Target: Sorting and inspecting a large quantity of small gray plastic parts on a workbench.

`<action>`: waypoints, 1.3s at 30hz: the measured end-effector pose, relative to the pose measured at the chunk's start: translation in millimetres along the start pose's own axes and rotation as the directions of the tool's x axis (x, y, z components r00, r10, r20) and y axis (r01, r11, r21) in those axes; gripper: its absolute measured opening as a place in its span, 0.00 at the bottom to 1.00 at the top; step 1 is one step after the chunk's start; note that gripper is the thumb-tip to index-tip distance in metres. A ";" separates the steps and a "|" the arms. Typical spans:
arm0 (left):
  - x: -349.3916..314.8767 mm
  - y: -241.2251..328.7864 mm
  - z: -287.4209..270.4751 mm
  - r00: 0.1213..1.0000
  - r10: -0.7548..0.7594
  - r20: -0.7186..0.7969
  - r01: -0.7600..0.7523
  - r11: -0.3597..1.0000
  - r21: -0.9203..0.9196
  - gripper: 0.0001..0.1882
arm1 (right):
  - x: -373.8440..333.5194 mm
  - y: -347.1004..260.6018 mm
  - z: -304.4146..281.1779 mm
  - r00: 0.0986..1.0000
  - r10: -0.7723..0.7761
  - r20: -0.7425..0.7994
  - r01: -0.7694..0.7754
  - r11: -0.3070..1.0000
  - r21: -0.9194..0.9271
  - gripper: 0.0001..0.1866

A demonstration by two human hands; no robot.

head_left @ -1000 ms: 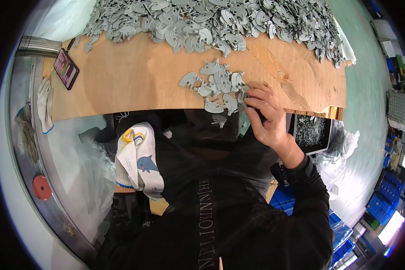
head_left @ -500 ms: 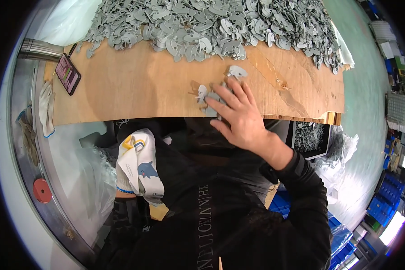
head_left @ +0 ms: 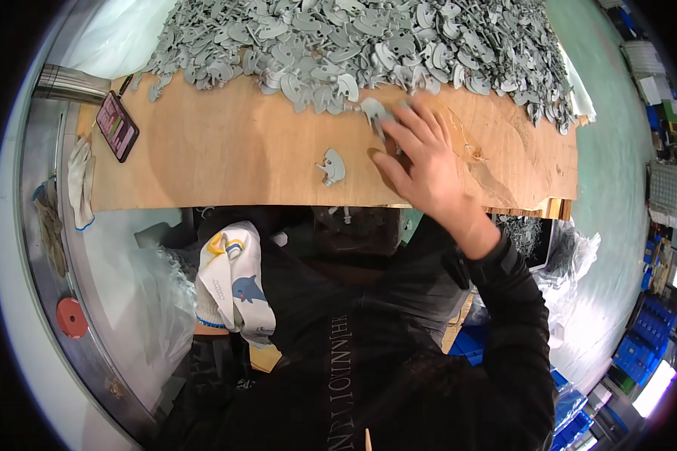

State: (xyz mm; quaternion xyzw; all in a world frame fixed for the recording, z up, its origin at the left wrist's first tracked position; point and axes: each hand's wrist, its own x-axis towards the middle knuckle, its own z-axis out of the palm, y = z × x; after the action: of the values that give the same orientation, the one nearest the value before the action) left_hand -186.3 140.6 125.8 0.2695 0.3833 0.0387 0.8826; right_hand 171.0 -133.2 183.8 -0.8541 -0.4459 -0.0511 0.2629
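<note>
My right hand (head_left: 429, 161) is bare and hovers over the wooden tabletop, fingers apart and somewhat blurred. Beside its fingertips lies a grey curved metal part (head_left: 372, 110); whether they touch it is unclear. One more grey curved part with a small stem (head_left: 331, 167) rests alone near the front edge. Behind them spreads a big heap of similar grey parts (head_left: 338, 52). My left hand is low at the left, in a white knitted glove with a blue cuff (head_left: 209, 314). A white cloth with a whale print (head_left: 241, 282) covers it, hiding the fingers.
Under the table's front edge sits a dark container (head_left: 357, 233) with a few grey pieces. A black tray of small parts (head_left: 530, 234) stands at the right, beside clear plastic bags (head_left: 572, 259). A phone (head_left: 117, 128) and a metal cylinder (head_left: 69, 83) are at the left.
My right hand has moved away from the front edge, toward the heap. The grey parts under its fingers at the edge are gone from there. The dark container now shows below the edge.
</note>
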 end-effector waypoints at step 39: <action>-2.6 1.1 2.9 0.966 0.235 0.104 -0.242 0.694 0.678 0.22 | -46.6 -18.8 -25.9 0.974 0.153 0.169 -0.121 0.976 -0.182 0.39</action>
State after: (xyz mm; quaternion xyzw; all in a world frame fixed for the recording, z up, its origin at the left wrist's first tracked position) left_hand -186.0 139.5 129.7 0.6235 0.3280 0.0074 0.7096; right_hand 132.2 -171.5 198.6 -0.9033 -0.4019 0.0076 0.1500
